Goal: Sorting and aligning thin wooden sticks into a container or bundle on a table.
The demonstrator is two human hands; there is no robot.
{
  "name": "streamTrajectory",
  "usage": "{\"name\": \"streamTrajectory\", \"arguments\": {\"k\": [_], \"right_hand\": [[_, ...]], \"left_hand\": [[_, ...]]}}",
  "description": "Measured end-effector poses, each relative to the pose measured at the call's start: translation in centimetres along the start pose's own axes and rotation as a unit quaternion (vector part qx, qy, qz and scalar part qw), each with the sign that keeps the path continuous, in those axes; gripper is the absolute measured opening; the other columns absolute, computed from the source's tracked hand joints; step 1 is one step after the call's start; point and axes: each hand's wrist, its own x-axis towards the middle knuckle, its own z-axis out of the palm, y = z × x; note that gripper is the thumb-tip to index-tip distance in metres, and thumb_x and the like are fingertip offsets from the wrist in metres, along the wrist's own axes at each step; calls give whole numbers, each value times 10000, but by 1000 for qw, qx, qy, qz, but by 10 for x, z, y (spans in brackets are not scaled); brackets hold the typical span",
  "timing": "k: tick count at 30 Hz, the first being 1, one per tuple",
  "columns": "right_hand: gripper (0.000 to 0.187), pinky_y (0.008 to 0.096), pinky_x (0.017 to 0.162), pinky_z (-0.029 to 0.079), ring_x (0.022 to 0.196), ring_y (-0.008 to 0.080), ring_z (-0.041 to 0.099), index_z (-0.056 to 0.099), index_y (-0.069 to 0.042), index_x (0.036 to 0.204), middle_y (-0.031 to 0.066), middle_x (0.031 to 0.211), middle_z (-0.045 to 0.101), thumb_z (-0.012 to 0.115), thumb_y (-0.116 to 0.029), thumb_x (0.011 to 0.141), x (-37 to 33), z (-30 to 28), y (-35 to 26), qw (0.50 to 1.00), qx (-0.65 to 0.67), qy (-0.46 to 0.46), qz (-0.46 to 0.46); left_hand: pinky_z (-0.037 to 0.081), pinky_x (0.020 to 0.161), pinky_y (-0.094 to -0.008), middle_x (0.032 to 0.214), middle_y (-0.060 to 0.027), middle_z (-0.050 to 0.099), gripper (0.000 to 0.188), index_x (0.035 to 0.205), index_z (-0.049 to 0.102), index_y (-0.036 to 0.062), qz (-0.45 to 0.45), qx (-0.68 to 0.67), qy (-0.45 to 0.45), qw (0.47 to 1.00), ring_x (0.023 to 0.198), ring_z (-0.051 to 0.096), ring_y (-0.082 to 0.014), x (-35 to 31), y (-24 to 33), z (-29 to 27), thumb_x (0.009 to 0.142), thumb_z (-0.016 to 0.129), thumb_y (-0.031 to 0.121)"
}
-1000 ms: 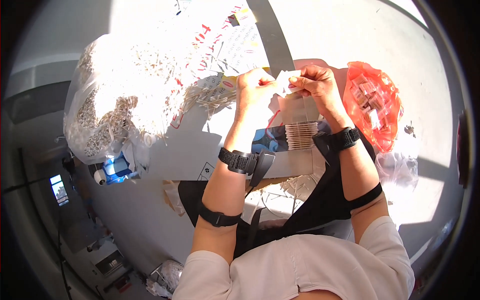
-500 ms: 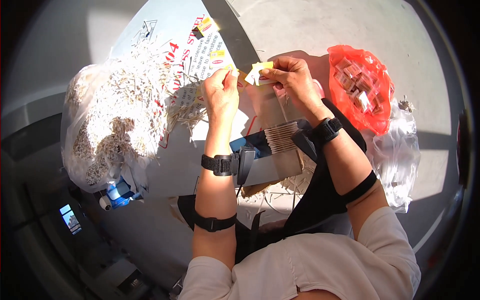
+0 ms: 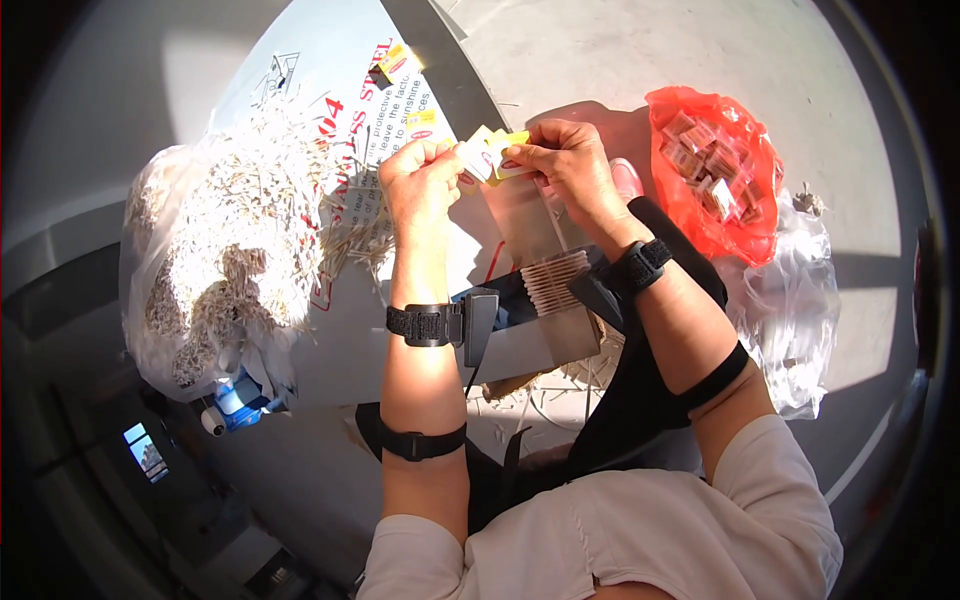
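Several small yellow and white printed cards (image 3: 481, 155), perhaps flat packets, span the gap between my two hands above the sheet-covered work surface. My left hand (image 3: 422, 185) is closed, with thumb and fingertips pinching the cards' left end. At the other end, my right hand (image 3: 572, 165) grips the yellow part between thumb and forefinger. More yellow cards (image 3: 421, 124) lie on the printed sheet just beyond my left hand. A row of thin pale sticks (image 3: 555, 283) sits side by side nearer to me, beneath my right wrist.
A heap of loose pale sticks (image 3: 270, 180) spills from a clear plastic bag (image 3: 150, 290) on the left. To the right are an open red bag (image 3: 760, 170) of small packs and a crumpled clear bag (image 3: 795, 310). A blue object (image 3: 238, 395) sits below the heap.
Both hands have shifted slightly left. The cards, earlier bunched at my right fingers, now stretch across to my left fingertips.
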Motion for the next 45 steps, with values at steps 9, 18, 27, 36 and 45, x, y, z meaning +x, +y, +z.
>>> {"name": "streamTrajectory", "arguments": {"k": [9, 18, 27, 36, 45], "right_hand": [[64, 182, 484, 388, 570, 45, 544, 673, 22, 836, 49, 724, 669, 685, -38, 852, 1, 8, -2, 999, 11, 36, 7], [70, 187, 485, 380, 566, 40, 523, 671, 30, 847, 56, 734, 675, 677, -39, 860, 2, 2, 0, 1000, 9, 28, -1], [60, 179, 524, 397, 608, 37, 541, 676, 17, 860, 25, 743, 666, 685, -42, 853, -1, 4, 0, 1000, -8, 6, -11], [65, 171, 510, 402, 617, 44, 581, 679, 21, 862, 43, 739, 674, 687, -43, 852, 1, -1, 1, 1000, 13, 13, 6], [62, 166, 522, 405, 607, 44, 576, 674, 7, 830, 45, 733, 675, 687, -49, 852, 1, -1, 0, 997, 46, 66, -3]], "left_hand": [[419, 488, -235, 618, -33, 580, 132, 699, 564, -4, 200, 256, 73, 943, 513, 526, -114, 53, -14, -21, 789, 652, -42], [449, 558, -294, 600, -88, 592, 89, 775, 612, -36, 264, 276, 88, 920, 585, 546, -116, 37, -21, -12, 827, 629, 35], [340, 458, -180, 657, 1, 556, 83, 883, 684, -28, 74, 76, -17, 994, 537, 454, -45, -14, -15, 4, 840, 687, 43], [305, 424, -190, 576, 19, 500, 189, 675, 570, 21, 39, 20, 30, 999, 468, 400, -33, -19, -18, 1, 757, 724, -50], [485, 568, -366, 577, -127, 593, 238, 674, 514, -2, 207, 419, 77, 881, 516, 595, -253, -21, -42, -7, 694, 751, 3]]}}
